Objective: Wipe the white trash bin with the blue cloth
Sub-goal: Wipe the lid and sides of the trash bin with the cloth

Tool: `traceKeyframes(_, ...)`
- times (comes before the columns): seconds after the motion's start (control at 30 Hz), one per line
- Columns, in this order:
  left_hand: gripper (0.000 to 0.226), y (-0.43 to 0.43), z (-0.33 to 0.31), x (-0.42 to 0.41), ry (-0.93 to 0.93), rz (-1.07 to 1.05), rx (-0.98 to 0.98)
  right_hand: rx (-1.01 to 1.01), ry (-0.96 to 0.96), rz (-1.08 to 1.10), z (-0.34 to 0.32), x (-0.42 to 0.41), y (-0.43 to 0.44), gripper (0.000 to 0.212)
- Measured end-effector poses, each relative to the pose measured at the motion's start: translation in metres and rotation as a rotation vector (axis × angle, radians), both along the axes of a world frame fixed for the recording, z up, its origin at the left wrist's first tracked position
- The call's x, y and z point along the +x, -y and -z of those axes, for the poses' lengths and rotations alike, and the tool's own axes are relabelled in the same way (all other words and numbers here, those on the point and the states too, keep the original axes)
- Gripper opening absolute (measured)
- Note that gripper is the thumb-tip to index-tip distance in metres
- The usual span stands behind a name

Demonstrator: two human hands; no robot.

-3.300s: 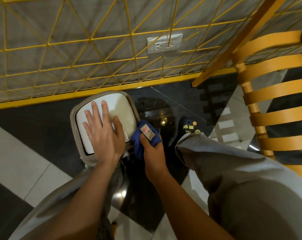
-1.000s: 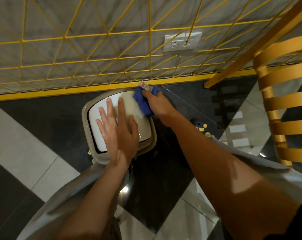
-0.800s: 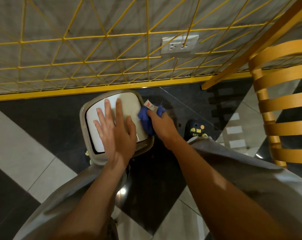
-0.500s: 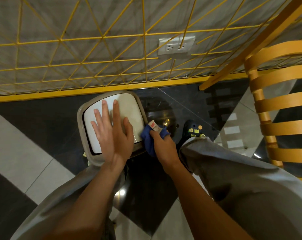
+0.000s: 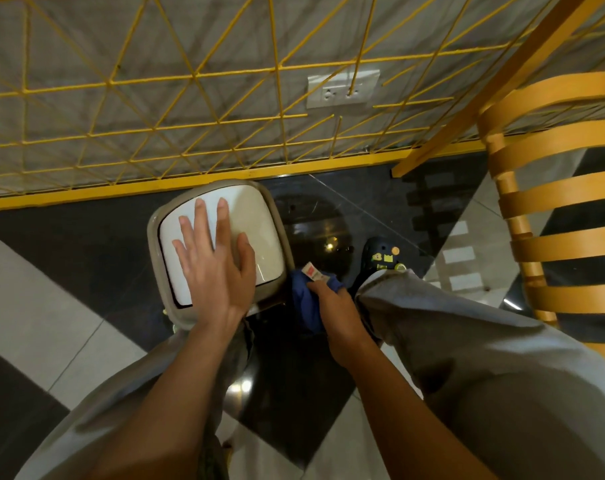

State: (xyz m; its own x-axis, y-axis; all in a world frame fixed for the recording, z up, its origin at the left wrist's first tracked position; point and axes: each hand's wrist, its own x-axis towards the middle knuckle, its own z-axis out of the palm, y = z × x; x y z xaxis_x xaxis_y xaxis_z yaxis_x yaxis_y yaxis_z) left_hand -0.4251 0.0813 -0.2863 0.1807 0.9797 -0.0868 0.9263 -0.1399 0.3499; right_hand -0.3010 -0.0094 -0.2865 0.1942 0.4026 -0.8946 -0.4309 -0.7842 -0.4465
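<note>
The white trash bin (image 5: pixel 259 233) stands on the dark floor below me, seen from above, with a white lid inside a grey rim. My left hand (image 5: pixel 218 268) lies flat on the lid with straight, spread fingers. My right hand (image 5: pixel 332 303) grips the bunched blue cloth (image 5: pixel 306 299), which has a red and white tag, just beside the bin's near right corner and lower down its side. Whether the cloth touches the bin's side wall is hidden by the rim.
A yellow wire grid fence (image 5: pixel 190 109) runs along the wall behind the bin, with a wall socket (image 5: pixel 342 88) behind it. A yellow slatted chair (image 5: pixel 550 209) stands at the right. My grey trouser legs and a dark shoe (image 5: pixel 380 258) flank the bin.
My right hand with the cloth has slid from the lid's far right corner down along the right edge to the near right corner. My left hand has stayed flat on the lid.
</note>
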Motion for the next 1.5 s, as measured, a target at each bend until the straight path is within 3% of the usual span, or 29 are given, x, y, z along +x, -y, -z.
traceKeyframes(0.07,0.053,0.0,-0.001,-0.003,0.024,0.007,-0.004,0.031,-0.008,0.079,-0.001,0.006,0.005,0.027)
traceKeyframes(0.23,0.052,0.0,-0.005,-0.014,0.107,0.045,-0.037,0.13,0.087,0.171,0.005,0.021,0.007,0.049)
traceKeyframes(0.4,0.052,0.001,-0.014,-0.02,0.143,0.088,-0.085,0.136,-0.036,0.21,0.014,0.013,0.011,0.064)
traceKeyframes(0.53,0.05,0.006,-0.02,-0.014,0.173,0.016,-0.083,0.19,-0.09,0.118,0.019,-0.004,0.003,0.07)
traceKeyframes(0.8,0.05,0.013,-0.013,-0.004,0.053,0.01,0.022,0.199,0.217,-0.083,0.029,-0.006,-0.027,0.078)
traceKeyframes(1.0,0.051,0.012,-0.011,-0.003,0.039,0.017,0.043,0.213,0.317,-0.271,0.019,0.005,-0.055,0.078)
traceKeyframes(1.17,0.051,0.013,-0.009,-0.002,0.035,0.017,0.067,0.161,0.272,-0.237,0.018,-0.014,-0.028,0.062)
traceKeyframes(1.4,0.051,0.013,-0.008,-0.002,0.036,0.022,0.084,0.168,0.425,-0.386,0.018,-0.075,0.031,0.046)
traceKeyframes(1.5,0.051,0.012,-0.008,-0.003,0.028,0.025,0.083,0.135,0.492,-0.526,0.02,-0.079,0.031,0.058)
